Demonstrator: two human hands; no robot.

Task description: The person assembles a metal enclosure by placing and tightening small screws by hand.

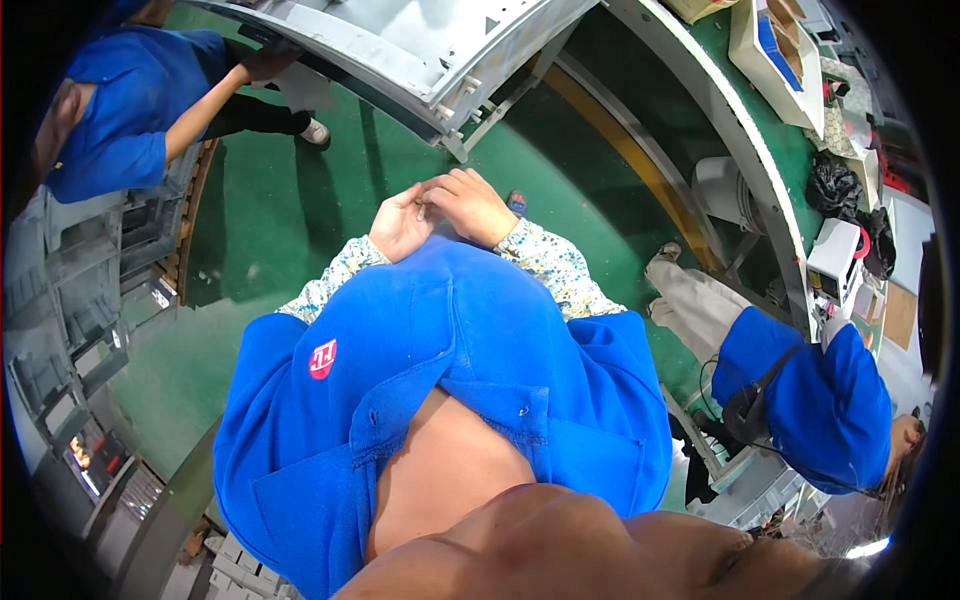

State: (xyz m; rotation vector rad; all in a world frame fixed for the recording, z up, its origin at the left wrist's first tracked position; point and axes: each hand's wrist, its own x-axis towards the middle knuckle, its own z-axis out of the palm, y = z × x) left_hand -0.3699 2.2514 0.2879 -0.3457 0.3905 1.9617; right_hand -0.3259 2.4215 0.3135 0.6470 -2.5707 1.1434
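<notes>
Hands meet at the person's front, above the blue work jacket (440, 360): left hand (400, 228) palm up and cupped, right hand (470, 205) curled over its fingertips. Whether they pinch some small item, I cannot tell. Anything there would likely be tiny, light, best taken by fingertips. Beyond lies the green floor (270, 220), then a grey sheet-metal panel (420, 50) that looks stiff, probably heavy, best gripped along its edges.

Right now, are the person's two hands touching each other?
Touching. The head view shows the right hand laid over the fingers of the left hand in front of the blue shirt, with no gap between them.
</notes>
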